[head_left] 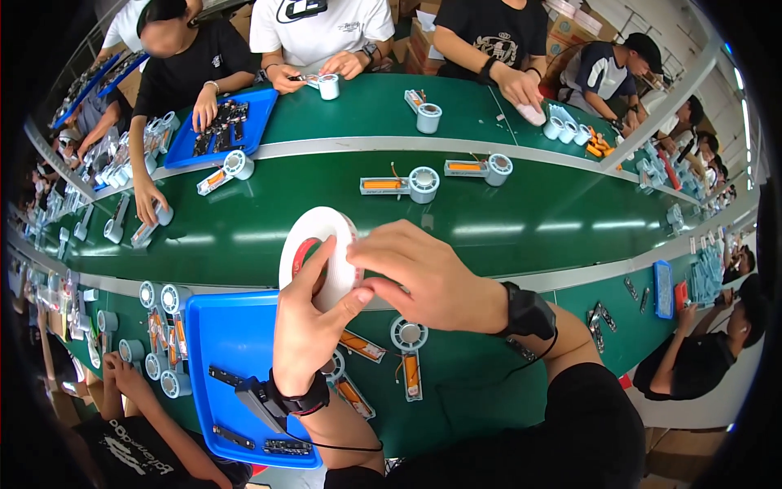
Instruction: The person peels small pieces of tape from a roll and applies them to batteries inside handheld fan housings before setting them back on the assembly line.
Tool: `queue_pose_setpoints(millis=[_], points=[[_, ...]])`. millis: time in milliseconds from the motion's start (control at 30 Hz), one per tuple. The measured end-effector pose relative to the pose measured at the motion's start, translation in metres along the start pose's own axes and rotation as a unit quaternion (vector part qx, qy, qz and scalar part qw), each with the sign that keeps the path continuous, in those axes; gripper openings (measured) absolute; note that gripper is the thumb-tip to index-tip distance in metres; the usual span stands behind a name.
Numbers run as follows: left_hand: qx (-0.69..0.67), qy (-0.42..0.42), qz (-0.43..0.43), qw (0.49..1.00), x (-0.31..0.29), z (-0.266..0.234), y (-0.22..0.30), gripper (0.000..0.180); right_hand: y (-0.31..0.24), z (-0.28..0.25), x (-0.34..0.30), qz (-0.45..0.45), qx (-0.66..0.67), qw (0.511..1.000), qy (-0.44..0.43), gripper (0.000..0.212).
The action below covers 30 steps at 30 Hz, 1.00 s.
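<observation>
My left hand (303,326) holds a roll of white tape (324,220) upright above the bench, with fingers through its core and the thumb along its side. The fingers of my right hand (428,273) are pressed together at the roll's right edge; whether a tape end lies between them cannot be made out. Below my hands, light-blue fan housings (410,336) lie on the green bench, their handles holding orange batteries (411,376). Beside my left forearm sits a blue tray (244,330) with several black circuit boards (232,438).
Ahead runs a green conveyor (309,183) carrying more fan housings (423,185). Several co-workers sit across it, one reaching onto it at the left. Another blue tray (261,110) of boards stands there. Fan housings (173,299) cluster at my left, and loose boards (601,318) lie at right.
</observation>
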State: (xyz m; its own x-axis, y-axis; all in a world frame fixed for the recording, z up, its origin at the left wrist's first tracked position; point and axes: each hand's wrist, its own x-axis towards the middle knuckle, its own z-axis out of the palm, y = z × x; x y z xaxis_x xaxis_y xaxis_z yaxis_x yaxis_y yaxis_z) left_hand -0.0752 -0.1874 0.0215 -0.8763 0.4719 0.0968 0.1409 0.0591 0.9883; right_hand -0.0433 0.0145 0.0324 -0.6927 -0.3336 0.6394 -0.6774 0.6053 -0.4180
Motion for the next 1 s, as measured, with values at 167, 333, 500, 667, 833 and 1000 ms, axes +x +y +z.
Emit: queue_pose_setpoints(millis=[167, 333, 500, 667, 833, 1000], points=[[0.031, -0.012, -0.036, 0.999, 0.0, 0.002, 0.005, 0.067, -0.007, 0.002, -0.007, 0.037, -0.01, 0.999, -0.004, 0.041], [0.047, -0.01, -0.023, 0.999, 0.0, 0.005, 0.005, 0.062, -0.003, -0.006, -0.003, 0.052, 0.007, 0.998, -0.026, 0.037], [0.042, -0.016, -0.036, 0.998, 0.001, 0.006, 0.0, 0.056, -0.004, -0.013, -0.001, 0.058, 0.052, 0.996, -0.034, 0.035], [0.092, 0.022, -0.027, 0.995, 0.0, 0.006, 0.005, 0.053, -0.009, -0.008, -0.002, 0.065, -0.024, 0.996, -0.054, 0.033], [0.108, 0.021, -0.032, 0.993, 0.001, -0.001, 0.011, 0.052, -0.008, -0.012, 0.006, 0.071, 0.0, 0.995, -0.076, 0.025], [0.131, 0.045, -0.028, 0.99, 0.003, -0.006, 0.009, 0.05, -0.004, -0.012, 0.023, 0.091, 0.107, 0.985, -0.102, 0.017]])
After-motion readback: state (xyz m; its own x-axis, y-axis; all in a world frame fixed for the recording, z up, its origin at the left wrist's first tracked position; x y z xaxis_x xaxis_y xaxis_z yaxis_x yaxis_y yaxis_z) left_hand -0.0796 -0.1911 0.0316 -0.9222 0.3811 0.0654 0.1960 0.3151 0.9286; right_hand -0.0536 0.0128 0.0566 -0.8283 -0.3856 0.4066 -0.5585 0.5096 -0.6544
